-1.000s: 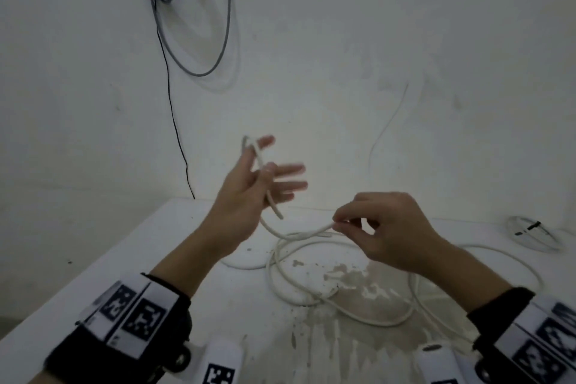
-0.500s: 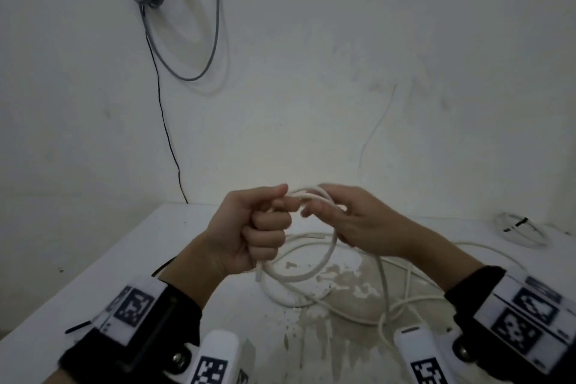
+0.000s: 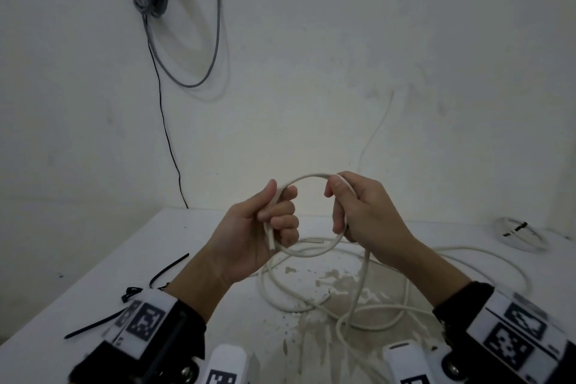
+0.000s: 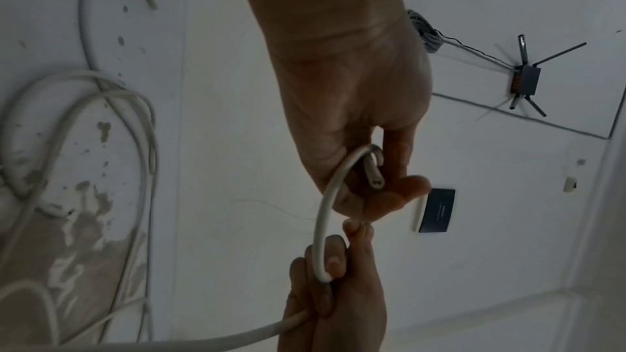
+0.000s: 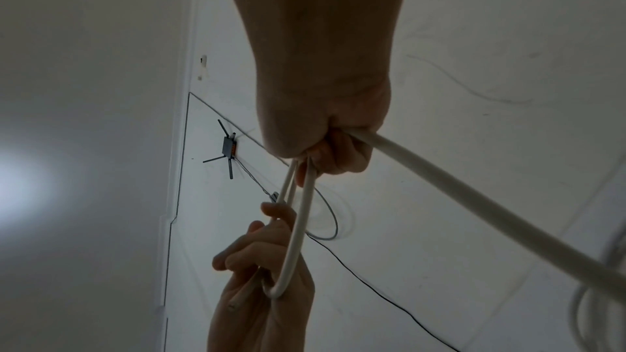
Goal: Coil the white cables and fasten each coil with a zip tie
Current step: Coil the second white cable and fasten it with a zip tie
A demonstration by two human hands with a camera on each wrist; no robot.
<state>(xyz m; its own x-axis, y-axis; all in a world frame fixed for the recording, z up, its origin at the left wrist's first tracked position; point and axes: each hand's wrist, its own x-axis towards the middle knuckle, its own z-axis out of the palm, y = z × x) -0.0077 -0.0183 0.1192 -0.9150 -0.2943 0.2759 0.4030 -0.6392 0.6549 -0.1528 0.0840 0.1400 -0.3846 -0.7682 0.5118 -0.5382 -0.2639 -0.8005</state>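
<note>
From the head view, both hands are raised above the worktop (image 3: 93,259) at the centre of the frame, holding one loop of white cable (image 3: 307,251) between them. The left hand (image 3: 258,227) has its fingers curled into a closed grip on the cable, the cut end poking out below the fist. The right hand (image 3: 364,212) is clamped on the loop's other side, knuckles up. The rest of the cable lies slack on the worktop below the hands. Black zip ties (image 3: 168,268) lie at lower left; a tied coil (image 3: 519,232) rests at far right.

In the left wrist view, the left hand (image 4: 365,117) reaches down the frame, fingers wrapped round the cable (image 4: 320,224) and its cut end, with the right hand (image 4: 335,299) gripping below.

In the right wrist view, the right hand (image 5: 325,127) is fisted round the cable (image 5: 474,197), and the left hand (image 5: 264,272) holds the loop's far end.
</note>
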